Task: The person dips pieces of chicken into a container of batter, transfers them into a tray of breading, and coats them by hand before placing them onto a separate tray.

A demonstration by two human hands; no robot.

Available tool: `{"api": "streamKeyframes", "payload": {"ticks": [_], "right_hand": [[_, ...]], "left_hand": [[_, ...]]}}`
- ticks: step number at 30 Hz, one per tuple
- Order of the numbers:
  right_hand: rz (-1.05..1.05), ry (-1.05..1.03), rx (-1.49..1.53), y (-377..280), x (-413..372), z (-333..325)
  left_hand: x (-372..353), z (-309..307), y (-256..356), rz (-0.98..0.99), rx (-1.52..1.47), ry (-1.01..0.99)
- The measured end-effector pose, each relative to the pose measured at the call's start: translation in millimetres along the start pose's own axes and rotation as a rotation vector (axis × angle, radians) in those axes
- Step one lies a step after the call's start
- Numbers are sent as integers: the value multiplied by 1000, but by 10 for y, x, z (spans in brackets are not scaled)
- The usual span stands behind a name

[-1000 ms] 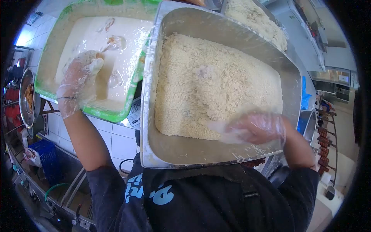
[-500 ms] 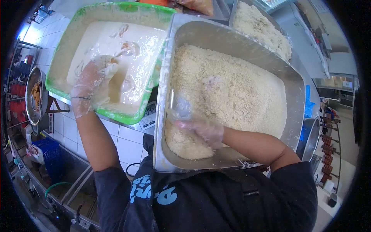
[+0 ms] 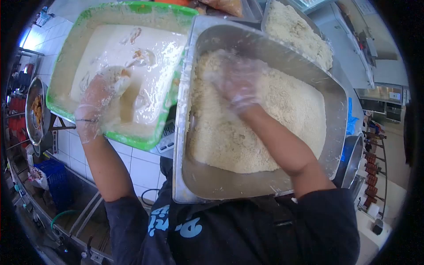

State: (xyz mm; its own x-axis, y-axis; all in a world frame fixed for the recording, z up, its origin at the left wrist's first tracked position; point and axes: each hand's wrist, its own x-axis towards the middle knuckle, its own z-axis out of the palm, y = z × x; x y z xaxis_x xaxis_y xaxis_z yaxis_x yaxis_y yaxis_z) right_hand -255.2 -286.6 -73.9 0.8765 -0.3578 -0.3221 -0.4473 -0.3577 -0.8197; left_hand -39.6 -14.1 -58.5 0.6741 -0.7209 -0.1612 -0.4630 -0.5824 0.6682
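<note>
My left hand (image 3: 99,95), in a clear plastic glove coated with batter, reaches into the green tub (image 3: 55,84) of white batter (image 3: 154,48). Its fingers curl round a batter-covered piece (image 3: 120,81). Other coated pieces (image 3: 139,56) lie partly sunk in the batter. My right hand (image 3: 236,79), gloved as well, is in the upper left part of the steel pan (image 3: 185,176), on the pale crumbs (image 3: 282,106). Motion smears its fingers, and whether it holds anything is hidden.
Behind the steel pan stands another tray of crumbs (image 3: 298,26). A digital scale (image 3: 166,142) shows between tub and pan. Metal bowls stand at the far left (image 3: 35,110) and right (image 3: 353,161). A blue crate (image 3: 55,179) is at lower left.
My right hand has moved from the pan's near left corner to its upper left part, and crumbs there have shifted away from the near edge. My left hand stays in the batter, slightly lower.
</note>
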Motion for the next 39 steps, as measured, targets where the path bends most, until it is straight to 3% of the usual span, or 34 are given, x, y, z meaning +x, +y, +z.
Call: {"api": "streamKeyframes", "payload": {"ticks": [3,4,6,8,11,14,16,18,22,25,27,35,37,39], "right_hand": [[-11,194,-790,121,8,436],[-236,118,-659,189,-74,269],[-90,194,-76,167,-105,325],[-164,264,-875,287,-249,376],[-145,285,-1044,342,-468,547],[-126,147,-990,131,-539,419],[-297,478,-517,531,-587,259],[-166,414,-352,972,-1105,-171],[720,-166,-101,568,-1820,-588],[812,-627,-246,652,-1915,-366],[825,-821,-344,89,-1648,-123],[805,-494,538,-550,-985,871],[780,-432,771,-551,-915,845],[725,-423,1122,-115,-880,855]], "left_hand": [[-88,34,70,-58,-57,-59],[-23,-2,114,-82,-97,-44],[-36,3,162,-83,-11,36],[-93,47,149,-73,-2,12],[-38,3,38,-76,-62,-39],[-26,-7,118,-52,-4,-101],[10,6,-26,4,-62,-20],[-52,3,119,-25,-23,-50],[4,-5,15,80,56,-24],[-2,16,39,47,32,-35],[-49,9,172,-25,31,-58],[-48,-56,228,54,118,-80],[-56,-45,193,75,92,-47],[-74,6,161,72,80,-31]]}}
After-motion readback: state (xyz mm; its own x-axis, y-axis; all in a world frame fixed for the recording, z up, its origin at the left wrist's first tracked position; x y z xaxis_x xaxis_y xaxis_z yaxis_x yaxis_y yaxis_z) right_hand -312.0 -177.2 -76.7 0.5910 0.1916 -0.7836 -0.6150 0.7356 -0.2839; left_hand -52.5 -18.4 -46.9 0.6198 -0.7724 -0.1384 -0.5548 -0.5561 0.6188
